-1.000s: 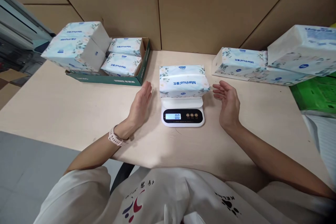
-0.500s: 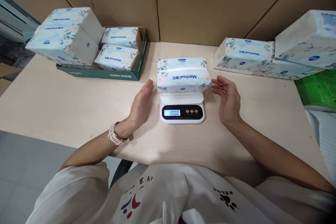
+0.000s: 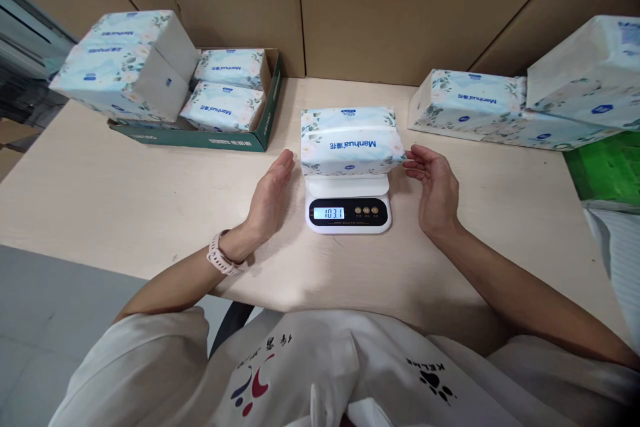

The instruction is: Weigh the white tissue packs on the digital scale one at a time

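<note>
A tissue pack (image 3: 350,141) in pale blue floral wrap, printed "Manhua", lies across the plate of a white digital scale (image 3: 349,215). The lit display reads about 103.1. To the pack's left, my left hand (image 3: 270,195) rests on its edge on the table, fingers stretched out and apart from the pack. On the other side my right hand (image 3: 436,190) is open with slightly curled fingers, its fingertips close to the pack's right corner; whether they touch it I cannot tell. Neither hand holds anything.
A green-edged carton tray (image 3: 257,140) with several tissue packs stands at the back left. More tissue packs (image 3: 470,103) are stacked at the back right, beside a green package (image 3: 607,170). Brown cardboard boxes (image 3: 390,13) line the table's (image 3: 125,193) far edge.
The scale's reading has gone from 100.0 to 103.1. Both hands and the tissue pack stay nearly where they were; the view has shifted very slightly.
</note>
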`<state>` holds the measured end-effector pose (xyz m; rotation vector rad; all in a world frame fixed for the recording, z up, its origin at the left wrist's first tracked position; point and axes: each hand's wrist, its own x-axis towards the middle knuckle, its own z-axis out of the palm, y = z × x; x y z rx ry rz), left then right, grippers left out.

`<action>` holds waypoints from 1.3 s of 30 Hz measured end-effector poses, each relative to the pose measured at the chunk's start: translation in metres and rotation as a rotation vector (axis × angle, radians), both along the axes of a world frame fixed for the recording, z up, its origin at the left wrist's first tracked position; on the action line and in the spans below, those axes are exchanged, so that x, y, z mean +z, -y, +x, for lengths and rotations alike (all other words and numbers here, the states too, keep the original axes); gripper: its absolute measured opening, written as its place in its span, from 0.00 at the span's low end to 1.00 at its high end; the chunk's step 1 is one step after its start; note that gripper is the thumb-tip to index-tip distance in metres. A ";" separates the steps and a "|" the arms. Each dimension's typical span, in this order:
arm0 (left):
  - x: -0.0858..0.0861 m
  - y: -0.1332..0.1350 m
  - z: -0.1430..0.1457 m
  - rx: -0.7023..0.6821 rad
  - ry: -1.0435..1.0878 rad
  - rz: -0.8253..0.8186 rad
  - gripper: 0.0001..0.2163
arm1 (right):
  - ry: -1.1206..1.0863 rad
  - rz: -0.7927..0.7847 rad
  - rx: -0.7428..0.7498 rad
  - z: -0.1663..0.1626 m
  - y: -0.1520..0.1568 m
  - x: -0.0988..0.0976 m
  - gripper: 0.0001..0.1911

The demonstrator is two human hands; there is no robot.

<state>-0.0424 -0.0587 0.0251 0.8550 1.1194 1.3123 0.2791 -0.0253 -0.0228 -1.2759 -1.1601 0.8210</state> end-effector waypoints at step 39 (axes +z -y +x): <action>0.006 -0.006 0.000 0.144 -0.025 -0.030 0.12 | 0.098 0.029 0.053 -0.008 0.012 0.024 0.28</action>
